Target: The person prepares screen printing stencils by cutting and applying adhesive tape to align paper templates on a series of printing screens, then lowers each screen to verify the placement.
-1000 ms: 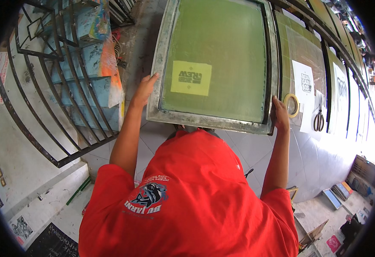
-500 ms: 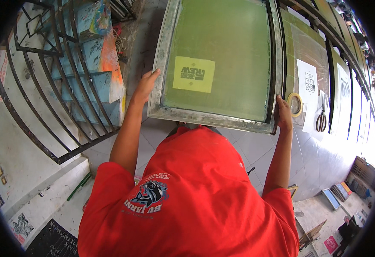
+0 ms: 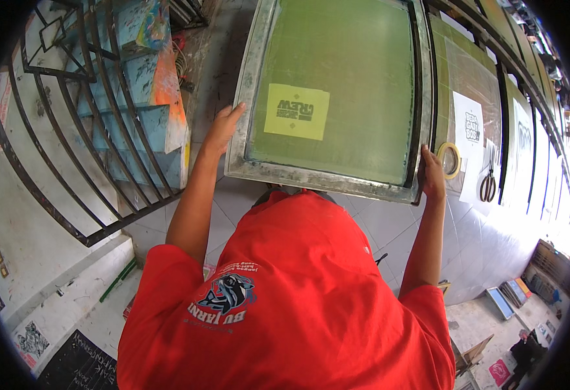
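Observation:
A large screen-printing frame [image 3: 285,178] with a metal border and green mesh is held out in front of me. Its mesh carries a paler yellow-green rectangle [image 3: 296,112] with dark lettering, near the lower left. My left hand [image 3: 225,127] grips the frame's left edge, thumb lying on the border. At the lower right corner, my right hand [image 3: 432,172] is closed on the right edge; most of its fingers are hidden behind the frame. Just right of that hand lies a roll of tape [image 3: 449,160]. Scissors [image 3: 488,185] with dark handles rest on a white printed sheet [image 3: 468,127].
Black metal bars [image 3: 96,233] stand at the left, over paint-stained light-blue panels [image 3: 148,123]. More green screens line a long rack [image 3: 506,52] to the right. Small framed pieces [image 3: 499,303] lie on the floor at the lower right, and a black lettered board [image 3: 80,364] at the lower left.
The view has shifted very slightly, and the frame sits a few pixels farther right in it. Both hands keep the same hold on its edges.

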Available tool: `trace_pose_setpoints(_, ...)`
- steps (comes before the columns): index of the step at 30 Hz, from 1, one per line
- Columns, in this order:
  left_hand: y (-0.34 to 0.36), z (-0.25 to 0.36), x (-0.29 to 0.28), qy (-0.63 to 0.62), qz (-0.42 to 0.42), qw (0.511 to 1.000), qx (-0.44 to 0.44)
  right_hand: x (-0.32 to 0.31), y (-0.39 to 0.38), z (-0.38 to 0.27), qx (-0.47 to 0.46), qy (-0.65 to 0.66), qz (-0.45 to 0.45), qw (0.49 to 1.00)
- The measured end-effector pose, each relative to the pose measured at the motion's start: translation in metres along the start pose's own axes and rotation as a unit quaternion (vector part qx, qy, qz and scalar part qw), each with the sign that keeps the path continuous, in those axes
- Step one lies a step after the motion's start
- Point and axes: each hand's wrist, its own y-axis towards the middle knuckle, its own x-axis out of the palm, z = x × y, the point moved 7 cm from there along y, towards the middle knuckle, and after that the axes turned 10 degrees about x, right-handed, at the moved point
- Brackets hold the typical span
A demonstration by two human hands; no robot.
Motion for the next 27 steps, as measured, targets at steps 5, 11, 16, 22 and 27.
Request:
trace_pose_setpoints(5,0.003,-0.004,0.0,-0.011,0.005,1.0,0.011,0.004,-0.005,-0.003,0.007,0.008,0.009,1.0)
trace_pose_setpoints(11,0.015,-0.027,-0.01,0.016,-0.015,1.0,0.009,0.013,-0.014,-0.01,0.017,0.023,0.008,1.0)
trace_pose_setpoints(16,0.006,-0.011,-0.001,0.007,-0.01,1.0,0.015,0.01,-0.014,-0.007,-0.002,-0.012,0.014,1.0)
trace_pose_setpoints(22,0.012,-0.02,-0.001,0.011,-0.051,0.998,0.046,0.002,-0.025,-0.032,-0.224,-0.311,0.221,0.897)
trace_pose_setpoints(27,0.003,-0.001,0.003,0.008,-0.043,0.998,0.048,0.133,-0.105,-0.068,-0.441,-0.52,0.238,0.691)
